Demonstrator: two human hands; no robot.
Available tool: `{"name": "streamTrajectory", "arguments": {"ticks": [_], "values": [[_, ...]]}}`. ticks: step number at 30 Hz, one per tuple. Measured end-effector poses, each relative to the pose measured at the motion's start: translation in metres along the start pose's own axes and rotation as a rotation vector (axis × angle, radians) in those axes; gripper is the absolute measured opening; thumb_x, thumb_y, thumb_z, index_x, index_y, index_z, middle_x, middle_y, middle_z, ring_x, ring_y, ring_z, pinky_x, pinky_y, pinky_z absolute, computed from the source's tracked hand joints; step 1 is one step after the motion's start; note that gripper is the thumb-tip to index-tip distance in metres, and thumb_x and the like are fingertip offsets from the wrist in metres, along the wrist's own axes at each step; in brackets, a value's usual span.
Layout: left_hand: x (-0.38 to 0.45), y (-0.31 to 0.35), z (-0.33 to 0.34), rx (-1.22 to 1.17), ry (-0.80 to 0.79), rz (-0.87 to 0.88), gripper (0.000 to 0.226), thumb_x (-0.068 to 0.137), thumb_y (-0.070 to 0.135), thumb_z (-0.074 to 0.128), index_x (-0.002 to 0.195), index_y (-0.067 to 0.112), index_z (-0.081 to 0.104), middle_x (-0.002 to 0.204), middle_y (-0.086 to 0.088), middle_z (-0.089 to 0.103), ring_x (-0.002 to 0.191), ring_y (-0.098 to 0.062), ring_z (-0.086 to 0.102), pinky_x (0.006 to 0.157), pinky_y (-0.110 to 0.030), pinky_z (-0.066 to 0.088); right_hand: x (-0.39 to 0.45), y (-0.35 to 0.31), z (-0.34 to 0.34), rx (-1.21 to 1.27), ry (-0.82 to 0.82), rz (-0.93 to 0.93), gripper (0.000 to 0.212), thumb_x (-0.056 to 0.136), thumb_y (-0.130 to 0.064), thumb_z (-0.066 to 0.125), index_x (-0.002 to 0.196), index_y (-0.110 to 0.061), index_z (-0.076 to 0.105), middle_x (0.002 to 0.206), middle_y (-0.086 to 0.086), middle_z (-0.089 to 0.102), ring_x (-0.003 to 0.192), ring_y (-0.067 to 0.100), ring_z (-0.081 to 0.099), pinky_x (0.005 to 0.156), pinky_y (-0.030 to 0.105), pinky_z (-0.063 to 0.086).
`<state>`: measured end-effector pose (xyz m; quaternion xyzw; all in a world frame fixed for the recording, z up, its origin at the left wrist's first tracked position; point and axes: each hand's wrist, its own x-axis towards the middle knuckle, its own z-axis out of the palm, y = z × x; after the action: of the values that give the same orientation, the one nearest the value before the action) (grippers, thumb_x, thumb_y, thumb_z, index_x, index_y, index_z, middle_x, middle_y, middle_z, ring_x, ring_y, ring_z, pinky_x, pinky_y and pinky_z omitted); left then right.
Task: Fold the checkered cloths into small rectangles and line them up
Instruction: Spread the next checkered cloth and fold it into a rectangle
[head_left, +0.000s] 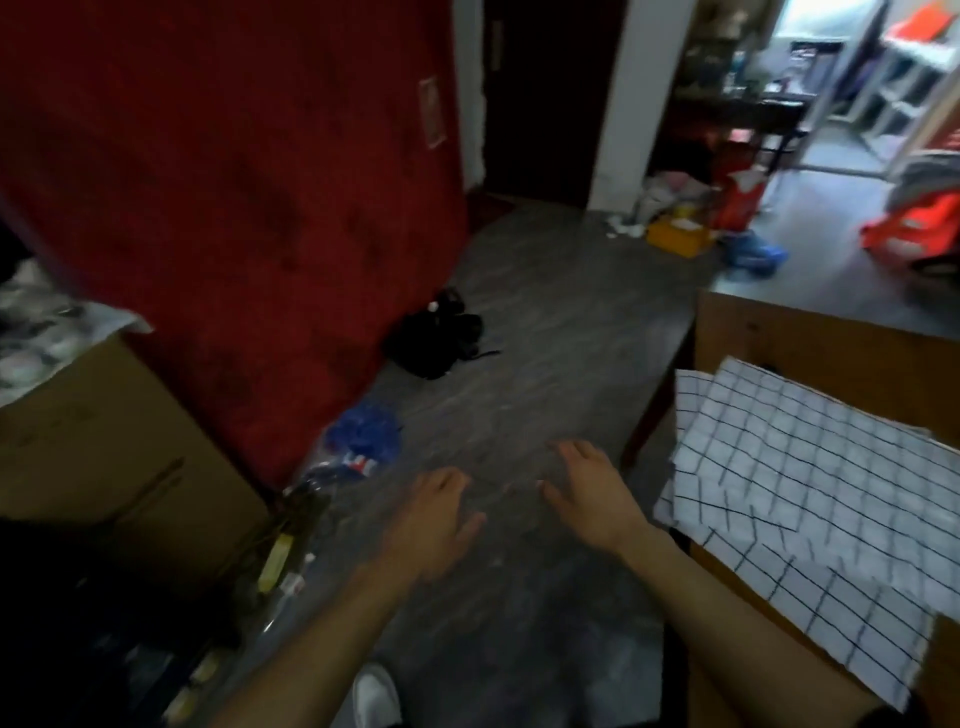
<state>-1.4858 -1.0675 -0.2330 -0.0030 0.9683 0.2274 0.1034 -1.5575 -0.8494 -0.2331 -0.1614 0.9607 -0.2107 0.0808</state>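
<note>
White cloths with a thin dark check (810, 467) lie spread in overlapping layers on a wooden table (810, 338) at the right, one corner hanging over the table's left edge. My left hand (436, 514) and my right hand (587, 488) hover side by side over the grey floor, left of the table, palms down with fingers loosely spread. Neither hand holds or touches anything. My right hand is a short way from the cloths' overhanging corner.
A red upholstered panel (234, 208) leans at the left behind a cardboard box (104, 457). On the floor lie a black bag (436, 338), blue plastic bags (358, 441) and small clutter along the left. A white shoe (374, 696) shows below. More clutter sits far back.
</note>
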Motion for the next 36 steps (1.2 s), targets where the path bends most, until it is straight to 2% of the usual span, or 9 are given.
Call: {"name": "streamTrajectory", "arguments": {"ticks": [4,8,11,15,20,25,30,33,36], "values": [[0.075,-0.004,-0.014,-0.023,-0.028,0.201,0.056,0.096,0.052,0.049,0.14,0.017,0.047,0.146,-0.002,0.043,0.136,-0.023,0.039,0.114,-0.034,0.031,0.025,0.007,-0.007,-0.032,0.075,0.187,0.059,0.093,-0.045,0.057,0.143,-0.019,0.039,0.141,0.005,0.044,0.129,0.027,0.044,0.106,0.043,0.042],[0.142,0.006,-0.031,-0.04,-0.093,0.418,0.05,0.098,0.043,0.054,0.139,0.015,0.047,0.145,-0.002,0.043,0.137,-0.019,0.037,0.111,-0.023,0.022,0.035,0.005,-0.022,-0.032,0.16,0.392,0.058,0.094,-0.046,0.056,0.144,-0.022,0.039,0.144,0.002,0.042,0.13,0.023,0.043,0.108,0.039,0.04],[0.183,0.021,-0.038,-0.051,-0.127,0.555,0.051,0.098,0.043,0.053,0.141,0.016,0.047,0.149,-0.001,0.039,0.139,-0.018,0.034,0.114,-0.027,0.023,0.033,0.005,-0.03,0.001,0.228,0.518,0.057,0.095,-0.043,0.057,0.144,-0.024,0.037,0.144,0.001,0.043,0.13,0.02,0.042,0.109,0.034,0.038],[0.218,0.047,-0.038,-0.066,-0.183,0.668,0.048,0.098,0.042,0.055,0.138,0.017,0.05,0.147,0.001,0.041,0.137,-0.019,0.035,0.112,-0.03,0.028,0.022,0.015,-0.03,0.024,0.294,0.644,0.056,0.093,-0.045,0.058,0.142,-0.024,0.04,0.14,0.0,0.049,0.126,0.018,0.045,0.106,0.033,0.041],[0.252,0.089,-0.016,-0.061,-0.291,0.783,0.046,0.097,0.04,0.057,0.137,0.018,0.049,0.145,0.003,0.04,0.138,-0.017,0.032,0.113,-0.029,0.029,0.013,0.047,-0.031,0.045,0.343,0.799,0.062,0.095,-0.045,0.055,0.148,-0.019,0.035,0.148,0.003,0.042,0.136,0.02,0.036,0.112,0.034,0.034],[0.285,0.128,0.002,0.0,-0.318,0.851,0.047,0.098,0.039,0.055,0.141,0.02,0.046,0.149,0.005,0.037,0.14,-0.013,0.028,0.114,-0.026,0.027,0.04,0.099,-0.04,0.064,0.418,0.818,0.062,0.095,-0.045,0.055,0.148,-0.02,0.035,0.15,0.002,0.041,0.138,0.019,0.035,0.114,0.035,0.033],[0.33,0.166,0.008,0.047,-0.325,0.811,0.048,0.099,0.038,0.055,0.142,0.023,0.044,0.151,0.006,0.034,0.142,-0.011,0.025,0.114,-0.026,0.028,0.085,0.159,-0.067,0.104,0.481,0.76,0.062,0.095,-0.045,0.056,0.148,-0.019,0.036,0.15,0.002,0.041,0.139,0.019,0.035,0.115,0.035,0.033],[0.362,0.197,0.009,0.052,-0.323,0.824,0.045,0.098,0.038,0.057,0.139,0.023,0.046,0.148,0.006,0.037,0.138,-0.008,0.028,0.111,-0.023,0.03,0.094,0.188,-0.084,0.131,0.514,0.791,0.062,0.095,-0.045,0.055,0.147,-0.018,0.036,0.149,0.003,0.042,0.138,0.02,0.036,0.114,0.034,0.034],[0.386,0.235,0.012,0.052,-0.324,0.881,0.042,0.097,0.038,0.058,0.136,0.026,0.048,0.144,0.01,0.04,0.127,0.001,0.027,0.103,-0.018,0.028,0.091,0.212,-0.094,0.151,0.535,0.836,0.061,0.095,-0.046,0.055,0.147,-0.018,0.037,0.149,0.003,0.042,0.138,0.02,0.036,0.114,0.034,0.033]]}}
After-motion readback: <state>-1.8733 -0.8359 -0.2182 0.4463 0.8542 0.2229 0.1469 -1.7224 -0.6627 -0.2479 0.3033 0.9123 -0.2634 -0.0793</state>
